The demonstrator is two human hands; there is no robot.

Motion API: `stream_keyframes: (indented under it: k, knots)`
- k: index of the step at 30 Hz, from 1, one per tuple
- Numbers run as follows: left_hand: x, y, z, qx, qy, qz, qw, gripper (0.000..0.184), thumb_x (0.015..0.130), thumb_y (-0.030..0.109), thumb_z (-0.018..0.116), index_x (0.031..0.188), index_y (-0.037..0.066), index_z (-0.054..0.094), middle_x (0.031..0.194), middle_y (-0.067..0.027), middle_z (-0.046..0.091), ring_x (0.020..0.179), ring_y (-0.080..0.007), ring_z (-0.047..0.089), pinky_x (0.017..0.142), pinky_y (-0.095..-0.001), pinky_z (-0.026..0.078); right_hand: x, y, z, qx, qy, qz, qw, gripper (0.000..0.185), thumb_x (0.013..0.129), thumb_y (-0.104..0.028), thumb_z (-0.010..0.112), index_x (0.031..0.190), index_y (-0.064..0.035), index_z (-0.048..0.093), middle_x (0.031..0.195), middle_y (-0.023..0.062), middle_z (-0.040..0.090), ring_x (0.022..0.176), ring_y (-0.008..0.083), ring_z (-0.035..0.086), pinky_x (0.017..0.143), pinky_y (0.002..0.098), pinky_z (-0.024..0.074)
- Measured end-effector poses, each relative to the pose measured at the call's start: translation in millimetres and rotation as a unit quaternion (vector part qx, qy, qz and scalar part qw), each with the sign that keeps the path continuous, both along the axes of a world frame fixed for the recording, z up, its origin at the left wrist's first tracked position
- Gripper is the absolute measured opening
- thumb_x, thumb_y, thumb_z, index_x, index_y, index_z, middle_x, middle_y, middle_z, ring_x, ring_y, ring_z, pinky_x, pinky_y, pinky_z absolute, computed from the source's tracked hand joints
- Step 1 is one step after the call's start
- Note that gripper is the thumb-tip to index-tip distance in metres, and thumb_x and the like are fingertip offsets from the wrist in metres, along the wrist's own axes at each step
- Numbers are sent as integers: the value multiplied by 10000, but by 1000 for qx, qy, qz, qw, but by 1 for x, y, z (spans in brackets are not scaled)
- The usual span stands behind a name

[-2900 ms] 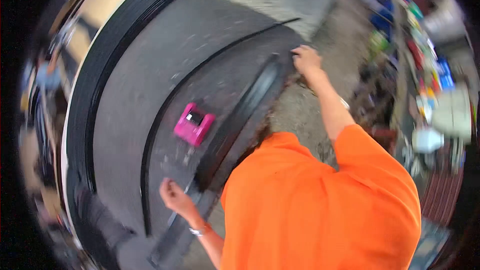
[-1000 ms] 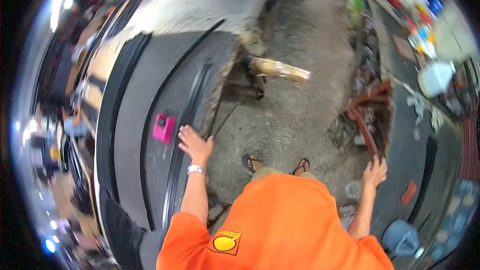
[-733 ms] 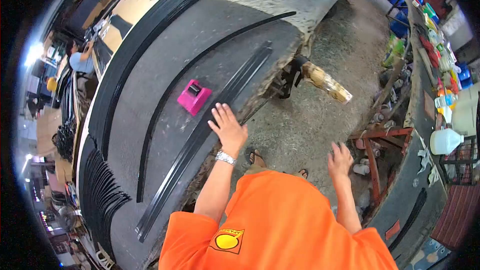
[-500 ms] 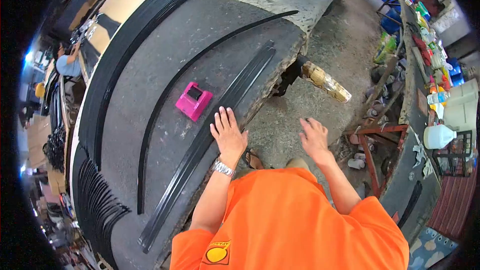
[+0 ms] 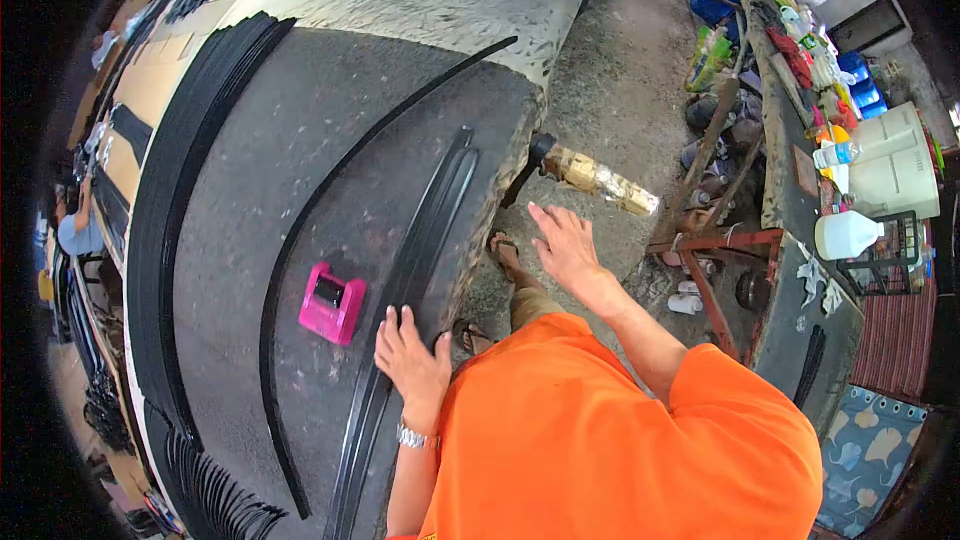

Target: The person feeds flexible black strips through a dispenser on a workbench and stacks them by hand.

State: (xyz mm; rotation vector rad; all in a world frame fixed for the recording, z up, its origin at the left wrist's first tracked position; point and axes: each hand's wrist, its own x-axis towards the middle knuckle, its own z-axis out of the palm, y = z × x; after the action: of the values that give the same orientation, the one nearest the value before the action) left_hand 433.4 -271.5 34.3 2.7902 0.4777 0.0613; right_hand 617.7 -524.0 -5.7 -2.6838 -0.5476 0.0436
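A short bundle of long, narrow, glossy black strips (image 5: pixel 425 240) lies along the near edge of the dark grey, rough-edged bench (image 5: pixel 235 200). The left hand (image 5: pixel 412 360), with a silver link watch (image 5: pixel 417 437) at its wrist, rests palm down across the bundle, its grip wide and flat, fingers spread rather than wrapped around the strips. The bundle runs out from under it both ways, past the fingertips and back beside the wrist.

The right hand (image 5: pixel 567 248) hangs over the floor off the bench's edge, apart from the bundle; its grip is loosely open and holds nothing visible. A bright pink, block-shaped dispenser (image 5: pixel 330 308) sits just beside the left fingertips. Beyond it curves a single thin black strip (image 5: pixel 290 240), touching neither hand.
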Motion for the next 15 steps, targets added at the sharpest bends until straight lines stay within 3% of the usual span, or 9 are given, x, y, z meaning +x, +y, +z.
stream_keyframes:
  k: [2, 6, 9, 15]
  knots:
    - [13, 7, 5, -36, -35, 32, 998, 561, 844, 305, 732, 1321, 58, 569, 1395, -181, 508, 1271, -404, 449, 1054, -527, 349, 41, 3, 4, 29, -23, 15, 999, 631, 857, -143, 695, 1449, -120, 479, 1320, 137, 545, 1237, 328, 504, 991, 498, 384]
    - [41, 10, 14, -47, -49, 61, 996, 330, 842, 151, 729, 1119, 43, 587, 1178, -180, 558, 1107, -388, 516, 957, -481, 408, 122, 21, 22, 62, -71, 71, 993, 616, 837, -135, 716, 1415, -101, 508, 1242, 115, 566, 1170, 313, 533, 948, 483, 399]
    - [54, 6, 16, -55, 24, 115, 992, 366, 810, 157, 753, 1106, 38, 575, 1179, -171, 552, 1134, -393, 506, 981, -492, 399, 171, 36, 30, 71, -90, 102, 988, 589, 839, -142, 715, 1396, -96, 526, 1194, 106, 573, 1143, 305, 543, 937, 474, 403]
    - [70, -4, 20, -74, 49, 189, 978, 439, 716, 9, 794, 1075, 30, 542, 1159, -175, 542, 1115, -390, 504, 961, -487, 399, 232, 53, 24, 58, -89, 164, 981, 537, 838, -169, 723, 1348, -97, 571, 1162, 98, 569, 1089, 296, 549, 907, 465, 398]
